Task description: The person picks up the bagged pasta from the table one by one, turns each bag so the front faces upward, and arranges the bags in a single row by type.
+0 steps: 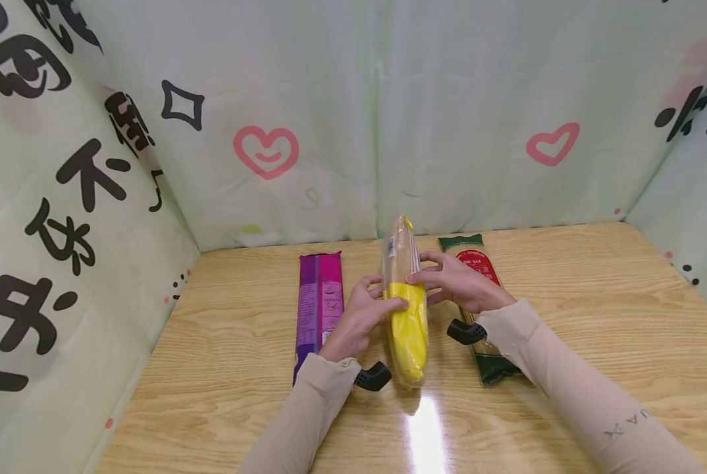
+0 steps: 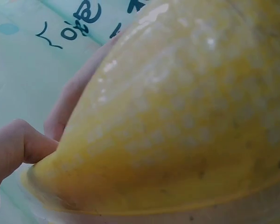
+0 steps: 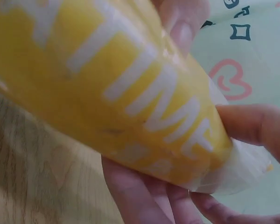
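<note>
A long yellow-and-clear plastic package [image 1: 408, 339] stands tilted over the middle of the table, its clear end away from me. My left hand [image 1: 359, 319] grips its left side, thumb across the yellow front and fingers at the edge. From the right, my right hand [image 1: 465, 283] holds it near where yellow meets clear. The yellow wrapping [image 2: 177, 116] with pale checks fills most of the left wrist view. In the right wrist view, big white letters run along the package [image 3: 107, 88], with a thumb and fingers on opposite sides of it.
A purple and pink packet [image 1: 319, 296] lies left of my hands, partly behind the left wrist. To the right, a green-ended packet with a red label [image 1: 478, 260] lies partly under the right hand. Printed cloth walls [image 1: 330, 204] border the wooden table [image 1: 229, 342].
</note>
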Tool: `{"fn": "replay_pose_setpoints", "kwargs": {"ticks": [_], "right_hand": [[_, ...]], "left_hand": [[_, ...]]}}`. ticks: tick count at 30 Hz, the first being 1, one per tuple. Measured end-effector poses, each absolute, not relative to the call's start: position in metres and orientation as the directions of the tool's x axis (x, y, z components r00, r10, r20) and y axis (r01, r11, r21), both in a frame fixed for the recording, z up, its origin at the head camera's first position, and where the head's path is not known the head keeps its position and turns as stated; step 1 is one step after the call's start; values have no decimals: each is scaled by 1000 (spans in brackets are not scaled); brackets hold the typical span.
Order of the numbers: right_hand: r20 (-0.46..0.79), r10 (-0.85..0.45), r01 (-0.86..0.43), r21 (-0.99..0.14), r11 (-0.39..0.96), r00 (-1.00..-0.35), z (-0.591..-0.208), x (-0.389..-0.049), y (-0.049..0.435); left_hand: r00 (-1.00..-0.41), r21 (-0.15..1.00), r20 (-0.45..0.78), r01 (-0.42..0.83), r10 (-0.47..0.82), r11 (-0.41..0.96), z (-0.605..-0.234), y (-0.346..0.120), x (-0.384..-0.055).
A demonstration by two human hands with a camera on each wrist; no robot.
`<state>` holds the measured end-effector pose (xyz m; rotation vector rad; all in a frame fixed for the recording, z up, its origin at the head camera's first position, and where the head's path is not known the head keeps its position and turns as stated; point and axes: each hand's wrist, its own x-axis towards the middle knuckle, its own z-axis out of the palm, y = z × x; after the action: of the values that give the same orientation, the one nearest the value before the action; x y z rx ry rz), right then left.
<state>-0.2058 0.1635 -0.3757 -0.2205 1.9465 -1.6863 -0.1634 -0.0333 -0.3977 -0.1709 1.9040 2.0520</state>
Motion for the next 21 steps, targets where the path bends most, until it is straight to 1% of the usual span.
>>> {"fn": "replay_pose_setpoints", "kwargs": {"ticks": [14,18,21], "right_hand": [[-300,-456,237,-952,192,-838,-373,-202,162],[-307,-457,245,-951,190,-835,-370,-201,161],[-302,-453,238,-952,194,-839,-367,-201,161]], "left_hand": [[-941,949,-292,-307,169,-69,-403,-30,-160],[-944,959,-266,-280,197,-49,-402,-33,-157],[-953,972,-230,-237,197,-8,-398,-35,-154]]}}
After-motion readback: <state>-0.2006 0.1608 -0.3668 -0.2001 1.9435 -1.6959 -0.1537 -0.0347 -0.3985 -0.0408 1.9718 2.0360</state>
